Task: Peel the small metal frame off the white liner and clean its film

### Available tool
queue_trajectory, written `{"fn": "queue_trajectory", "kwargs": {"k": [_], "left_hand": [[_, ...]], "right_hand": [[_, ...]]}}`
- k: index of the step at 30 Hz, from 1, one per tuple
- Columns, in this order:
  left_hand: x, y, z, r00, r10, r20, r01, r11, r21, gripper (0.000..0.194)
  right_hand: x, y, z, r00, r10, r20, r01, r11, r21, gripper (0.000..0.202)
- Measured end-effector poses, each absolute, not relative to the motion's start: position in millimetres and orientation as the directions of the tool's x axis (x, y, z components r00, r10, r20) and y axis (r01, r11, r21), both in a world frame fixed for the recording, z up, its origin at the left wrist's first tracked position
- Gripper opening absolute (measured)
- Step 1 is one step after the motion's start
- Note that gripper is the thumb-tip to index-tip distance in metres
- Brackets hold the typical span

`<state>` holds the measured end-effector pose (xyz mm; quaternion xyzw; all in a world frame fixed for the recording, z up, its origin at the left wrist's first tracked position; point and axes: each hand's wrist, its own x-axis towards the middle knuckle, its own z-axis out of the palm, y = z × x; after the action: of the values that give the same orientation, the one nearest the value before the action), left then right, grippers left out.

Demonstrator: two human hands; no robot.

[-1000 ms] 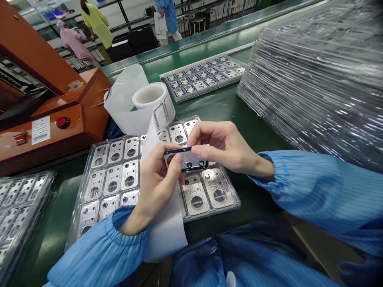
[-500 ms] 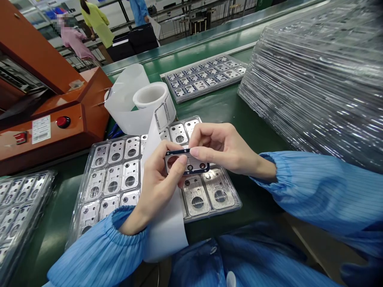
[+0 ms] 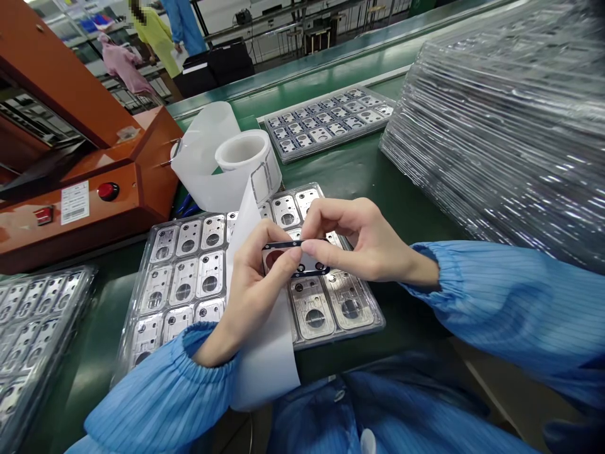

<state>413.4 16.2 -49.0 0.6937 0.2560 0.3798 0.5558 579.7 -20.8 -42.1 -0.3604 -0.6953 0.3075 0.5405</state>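
Observation:
A small silver plate with a dark blue edge is held above the strip and the tray. My left hand grips its left end, thumb on top. The fingertips of my right hand are pinched together at the plate's upper edge, close to my left thumb; whether something thin is between them is hidden. Under my hands lies a clear tray of silver plates with round holes. A white backing strip runs across that tray from a roll behind it.
An orange machine with a red button stands at the left. Another tray lies at the left edge, and one lies at the back. Stacked clear trays rise at the right. People stand or sit far behind.
My right fingertips have shifted slightly over the plate towards my left thumb. The whole view has moved a little, so the bench items appear slightly further right.

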Motion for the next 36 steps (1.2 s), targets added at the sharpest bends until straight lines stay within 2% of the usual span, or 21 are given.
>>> {"fn": "queue_trajectory", "kwargs": {"k": [15,23,29,36], "left_hand": [[412.8,17.1,-46.8,0.588,0.778,0.221,-0.083,-0.214,0.973,0.01],[412.8,15.0,-46.0,0.569,0.783,0.25,-0.175,-0.182,0.968,0.019],[412.3,14.9,-46.4,0.564,0.775,0.285,-0.171,-0.228,0.959,0.009],[412.1,14.0,-48.3,0.551,0.784,0.287,-0.175,-0.228,0.958,0.009]], "right_hand": [[579.1,-20.3,-42.7,-0.146,0.83,0.538,0.168,0.557,-0.813,0.008],[580.6,-19.1,-39.6,-0.075,0.851,0.521,0.099,0.526,-0.845,0.011],[581.2,-19.4,-38.8,-0.057,0.858,0.511,0.077,0.514,-0.854,0.013],[580.5,-19.5,-39.2,-0.06,0.86,0.507,0.095,0.51,-0.855,0.013]]}}
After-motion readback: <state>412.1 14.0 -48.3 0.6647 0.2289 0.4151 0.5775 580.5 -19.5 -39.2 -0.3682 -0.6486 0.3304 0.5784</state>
